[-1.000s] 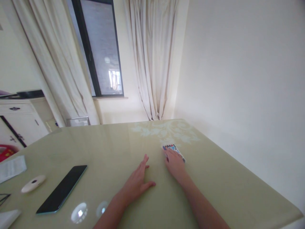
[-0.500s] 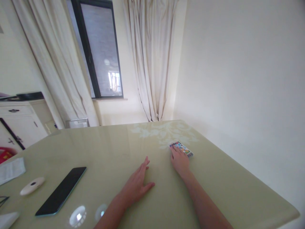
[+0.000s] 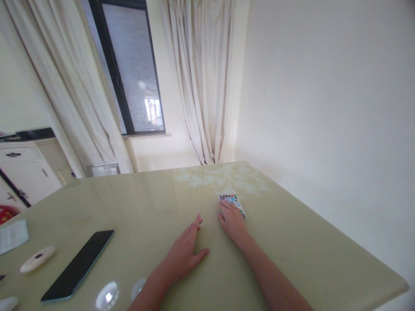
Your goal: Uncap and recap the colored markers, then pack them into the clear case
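Note:
A small flat box (image 3: 238,202) with colourful printing and a row of coloured dots along its far edge lies on the table. My right hand (image 3: 232,221) rests over its near left part, fingers closed on it and hiding some of the print. To the left, and apart from the box, my left hand (image 3: 183,252) is held edge-down at the tabletop. Its fingers are stretched out, the thumb stands away from them, and nothing is in it.
On the left of the green table (image 3: 139,203) lie a black tablet (image 3: 79,264), a white oval object (image 3: 38,259) and some paper (image 3: 13,236). A wall (image 3: 324,108) runs along the right edge. Curtains (image 3: 207,86) and a window are behind.
My right hand has moved left with the box, which has also turned on the table. The left hand keeps nearly the same place and pose. The view has shifted slightly.

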`<state>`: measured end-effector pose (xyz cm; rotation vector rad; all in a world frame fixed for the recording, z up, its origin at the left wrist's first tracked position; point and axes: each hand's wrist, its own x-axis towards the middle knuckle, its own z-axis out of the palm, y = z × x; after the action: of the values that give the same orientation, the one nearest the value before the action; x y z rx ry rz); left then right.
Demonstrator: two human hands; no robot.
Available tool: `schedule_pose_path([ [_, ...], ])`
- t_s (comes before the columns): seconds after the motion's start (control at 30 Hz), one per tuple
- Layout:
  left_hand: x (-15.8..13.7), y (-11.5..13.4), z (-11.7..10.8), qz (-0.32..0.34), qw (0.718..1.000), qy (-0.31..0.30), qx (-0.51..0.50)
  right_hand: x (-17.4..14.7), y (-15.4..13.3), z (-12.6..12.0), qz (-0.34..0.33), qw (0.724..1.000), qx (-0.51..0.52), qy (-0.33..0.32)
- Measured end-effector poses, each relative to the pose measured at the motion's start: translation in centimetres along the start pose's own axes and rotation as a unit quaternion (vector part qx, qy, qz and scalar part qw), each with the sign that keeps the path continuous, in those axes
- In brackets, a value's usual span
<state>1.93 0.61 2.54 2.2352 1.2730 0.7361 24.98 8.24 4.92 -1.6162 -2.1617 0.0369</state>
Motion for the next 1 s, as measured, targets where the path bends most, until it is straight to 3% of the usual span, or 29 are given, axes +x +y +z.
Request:
schedule_pose_path([
  [0.2,0.0,-0.1,0.2,0.007,1.0,0.006,0.001,0.3,2.6,-0.7,0.09,0.994,-0.045,0.046],
  [0.4,0.1,-0.3,0.2,0.015,1.0,0.008,0.004,0.4,4.3,-0.9,0.119,0.986,-0.058,0.098],
  [0.57,0.1,0.1,0.1,0.009,1.0,0.013,0.009,0.1,2.4,-1.0,0.048,0.996,0.015,0.075],
  [0.77,0.3,0.3,0.0,0.008,0.999,0.002,0.033,-1.7,-2.7,0.0,-0.118,0.985,0.117,-0.052],
  [0.83,0.3,0.4,-0.1,0.023,0.998,0.003,0.05,-1.8,-3.3,0.3,-0.136,0.981,0.118,-0.066],
  [0.9,0.3,0.5,-0.2,0.035,0.997,-0.005,0.063,-1.5,-2.8,0.1,-0.109,0.988,0.102,-0.043],
  [1.0,0.2,0.8,-0.4,0.035,0.996,-0.015,0.086,-0.8,-0.4,-1.0,-0.004,0.998,0.035,0.056],
])
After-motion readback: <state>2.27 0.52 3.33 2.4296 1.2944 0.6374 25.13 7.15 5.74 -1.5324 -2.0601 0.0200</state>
